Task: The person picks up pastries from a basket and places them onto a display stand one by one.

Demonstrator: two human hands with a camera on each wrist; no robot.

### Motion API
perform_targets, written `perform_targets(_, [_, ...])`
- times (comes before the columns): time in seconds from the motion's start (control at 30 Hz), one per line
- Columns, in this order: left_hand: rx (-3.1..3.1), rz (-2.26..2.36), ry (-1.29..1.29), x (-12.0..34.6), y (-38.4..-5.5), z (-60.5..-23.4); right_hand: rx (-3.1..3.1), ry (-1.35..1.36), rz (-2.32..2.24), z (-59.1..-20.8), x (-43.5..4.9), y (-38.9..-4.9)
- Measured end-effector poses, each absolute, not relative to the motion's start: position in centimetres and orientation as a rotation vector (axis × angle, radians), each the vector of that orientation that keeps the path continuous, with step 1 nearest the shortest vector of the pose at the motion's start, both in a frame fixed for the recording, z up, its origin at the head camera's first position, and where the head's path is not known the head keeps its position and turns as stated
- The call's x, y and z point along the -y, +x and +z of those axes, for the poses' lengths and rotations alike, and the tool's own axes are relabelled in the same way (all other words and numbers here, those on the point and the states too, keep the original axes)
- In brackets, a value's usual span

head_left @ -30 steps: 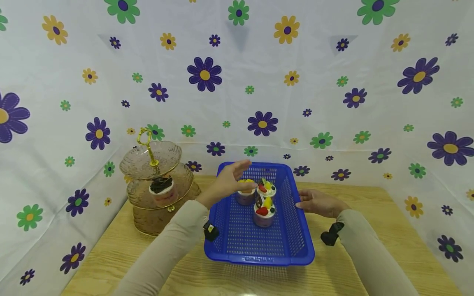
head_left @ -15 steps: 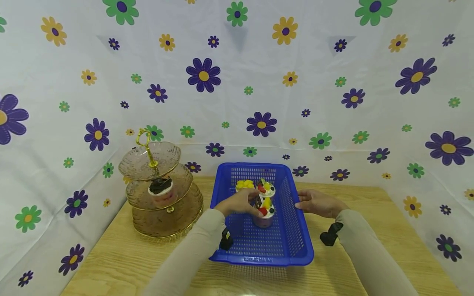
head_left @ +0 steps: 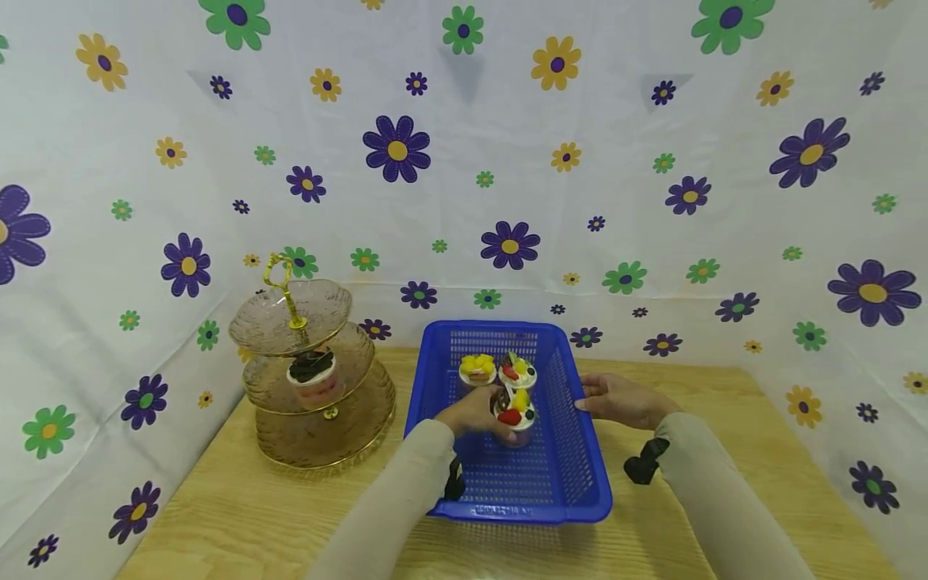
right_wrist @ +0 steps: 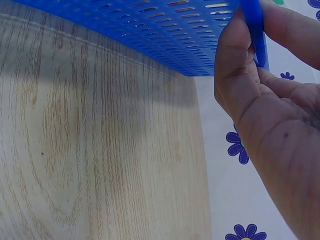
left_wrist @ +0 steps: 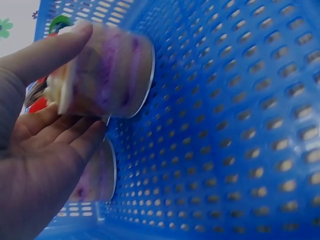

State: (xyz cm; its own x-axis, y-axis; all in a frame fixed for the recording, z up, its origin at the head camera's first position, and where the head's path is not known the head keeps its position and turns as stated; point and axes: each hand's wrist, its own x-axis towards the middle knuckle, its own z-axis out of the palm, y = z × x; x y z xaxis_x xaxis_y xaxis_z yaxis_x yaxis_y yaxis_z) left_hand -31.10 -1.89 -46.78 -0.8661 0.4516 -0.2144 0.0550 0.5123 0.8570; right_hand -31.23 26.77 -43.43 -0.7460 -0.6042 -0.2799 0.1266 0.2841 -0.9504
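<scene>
My left hand (head_left: pixel 473 412) reaches into the blue plastic basket (head_left: pixel 540 513). It holds a clear dessert cup (head_left: pixel 519 409) topped with cream, strawberry and yellow fruit. In the left wrist view, the thumb lies along one side of this cup (left_wrist: pixel 112 72), and the fingers curl at the other. Purple and pale layers show through its wall. Behind it in the basket stand a cup heaped with yellow fruit (head_left: pixel 477 368) and another fruit-topped cup (head_left: pixel 519 371). My right hand (head_left: pixel 625 401) pinches the basket's right rim (right_wrist: pixel 255 35) between thumb and fingers.
A three-tier gold-rimmed stand (head_left: pixel 290 315) is left of the basket. On its middle tier sits a dark-topped dessert cup (head_left: pixel 316 379). Everything stands on a wood-grain table (head_left: pixel 725 451), with a flowered cloth (head_left: pixel 623 225) hanging behind and at the sides.
My left hand has come down from above the back of the basket to the front cup and closed round it. The right hand has kept its hold on the rim.
</scene>
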Motion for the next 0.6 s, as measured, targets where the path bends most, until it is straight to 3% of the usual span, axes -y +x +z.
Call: perform_targets(0.6, [-2.363,1.368,0.344,1.70,-31.16,-46.63,-1.934,-0.444,-1.517,-43.48,-26.68,-31.30])
